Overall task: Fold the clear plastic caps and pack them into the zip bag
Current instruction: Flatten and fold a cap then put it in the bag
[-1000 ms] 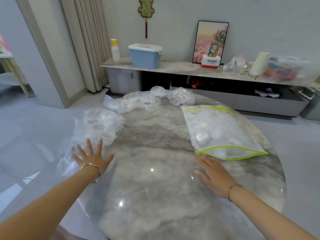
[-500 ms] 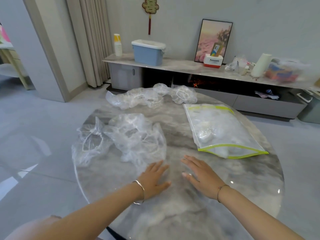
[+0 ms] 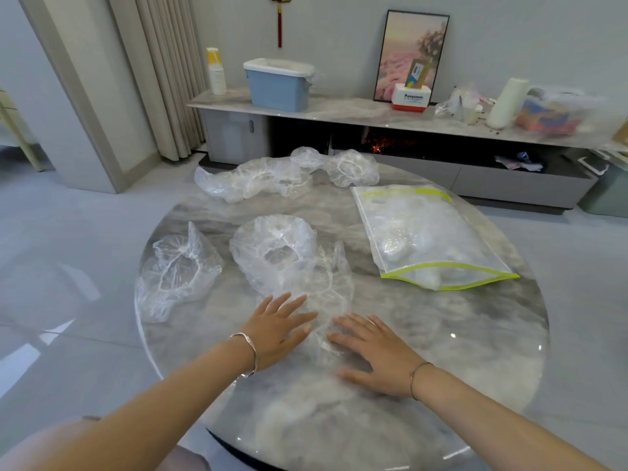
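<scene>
Left hand (image 3: pixel 275 329) and right hand (image 3: pixel 377 356) press flat, fingers spread, on the clear plastic cap (image 3: pixel 292 263) left of the zip bag (image 3: pixel 431 232); its near edge is indistinct. Bag contents foggy. Beyond the bag, a box (image 3: pixel 412 96) reads "Panasonic".

Round marble table (image 3: pixel 441 334) — clear caps (image 3: pixel 282 256) (crumpled), zip bag (image 3: pixel 431 232).

One zip bag (image 3: pixel 431 232), two hands (image 3: pixel 277 329) (image 3: pixel 377 355), three cap heaps (image 3: pixel 176 270) (image 3: pixel 289 263) (image 3: pixel 272 180).

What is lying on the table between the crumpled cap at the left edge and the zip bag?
A larger clear plastic cap, spread out, seen in the head view. The left hand and right hand touch its near edge.
</scene>
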Action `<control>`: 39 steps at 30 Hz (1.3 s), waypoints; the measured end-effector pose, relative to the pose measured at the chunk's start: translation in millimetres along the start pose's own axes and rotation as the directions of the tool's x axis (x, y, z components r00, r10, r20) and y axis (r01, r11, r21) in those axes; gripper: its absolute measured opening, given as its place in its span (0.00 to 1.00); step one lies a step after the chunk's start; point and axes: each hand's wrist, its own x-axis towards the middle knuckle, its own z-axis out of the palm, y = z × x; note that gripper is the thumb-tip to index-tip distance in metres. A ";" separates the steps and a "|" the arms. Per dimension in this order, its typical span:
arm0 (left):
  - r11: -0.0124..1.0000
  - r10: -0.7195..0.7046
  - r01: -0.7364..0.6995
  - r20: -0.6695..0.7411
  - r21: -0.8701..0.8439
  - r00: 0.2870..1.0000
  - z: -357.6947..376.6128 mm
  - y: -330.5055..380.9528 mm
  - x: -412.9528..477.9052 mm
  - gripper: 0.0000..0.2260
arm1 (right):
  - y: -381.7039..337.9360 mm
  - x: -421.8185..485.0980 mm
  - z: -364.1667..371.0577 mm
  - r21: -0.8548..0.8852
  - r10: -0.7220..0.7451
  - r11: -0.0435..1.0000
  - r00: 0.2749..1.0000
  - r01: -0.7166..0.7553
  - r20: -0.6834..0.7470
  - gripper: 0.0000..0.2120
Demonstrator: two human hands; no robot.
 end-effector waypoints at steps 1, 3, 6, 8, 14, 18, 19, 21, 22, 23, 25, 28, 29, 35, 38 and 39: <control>0.999 -0.048 0.048 0.036 0.006 0.998 2.5 0.5 1.2 0.43 | 0.6 -1.2 3.3 -0.006 -0.004 1.000 1.000 0.004 0.004 0.39; 0.985 -0.171 0.170 0.039 0.026 0.984 0.7 -2.2 7.5 0.32 | 3.1 -5.0 5.8 -0.007 0.004 1.000 1.000 -0.005 -0.010 0.38; 0.937 -0.348 0.349 -0.023 0.009 0.937 -7.5 -16.7 14.8 0.23 | 10.8 -18.4 5.5 -0.007 0.030 1.000 1.000 -0.030 -0.008 0.38; 0.895 -0.445 0.442 -0.061 -0.055 0.894 -13.0 -29.8 15.1 0.24 | 19.3 -32.6 7.1 -0.025 0.065 0.998 0.998 -0.065 0.007 0.37; 0.950 -0.309 0.312 -0.173 -0.011 0.935 -20.7 -4.8 6.9 0.43 | 39.7 -72.5 16.9 0.014 0.160 0.987 0.982 -0.159 -0.100 0.38; 0.989 0.108 -0.101 -0.060 0.110 0.992 1.2 35.6 -3.6 0.48 | 29.8 -79.0 16.8 0.035 0.163 0.987 0.972 -0.159 -0.168 0.34; 0.983 0.150 -0.146 -0.025 0.116 0.988 8.0 42.2 -4.3 0.42 | 26.5 -78.7 16.0 0.035 0.152 0.988 0.976 -0.148 -0.155 0.34; 0.987 0.156 -0.156 -0.015 0.036 0.988 21.6 49.6 -3.4 0.28 | 20.7 -78.1 14.8 0.032 0.113 0.993 0.985 -0.110 -0.129 0.34; 0.986 0.160 -0.162 -0.041 -0.039 0.986 25.4 52.6 -3.6 0.21 | 18.9 -77.8 14.8 0.033 0.094 0.995 0.988 -0.091 -0.124 0.34; 0.980 0.165 -0.172 -0.071 -0.103 0.984 27.5 55.6 -5.0 0.15 | 18.0 -78.2 15.4 0.033 0.081 0.996 0.989 -0.078 -0.122 0.34; 0.961 0.159 -0.177 -0.100 -0.213 0.982 27.9 58.2 -10.4 0.12 | 18.6 -77.6 16.8 0.030 0.055 0.998 0.990 -0.052 -0.128 0.33; 0.892 0.129 -0.149 -0.075 -0.428 0.989 23.3 60.1 -23.6 0.11 | 23.4 -75.9 21.1 0.103 0.058 0.994 0.980 -0.039 -0.190 0.29; 0.868 0.107 -0.133 -0.081 -0.478 0.991 21.7 60.8 -26.9 0.08 | 23.9 -75.1 22.6 0.163 0.071 0.986 0.970 -0.033 -0.232 0.25; 0.701 -0.200 0.027 -0.160 -0.712 0.967 22.4 57.0 -24.7 0.07 | 6.2 -65.8 13.6 0.748 0.452 0.650 0.860 -0.135 -0.237 0.06; 0.642 -0.303 0.114 -0.115 -0.758 0.946 21.5 57.4 -22.5 0.04 | 5.1 -60.1 9.2 0.834 0.533 0.522 0.832 -0.179 -0.154 0.04; 0.613 -0.325 0.135 -0.093 -0.778 0.941 21.4 58.1 -21.5 0.04 | 6.0 -58.2 9.4 0.837 0.550 0.509 0.824 -0.201 -0.137 0.03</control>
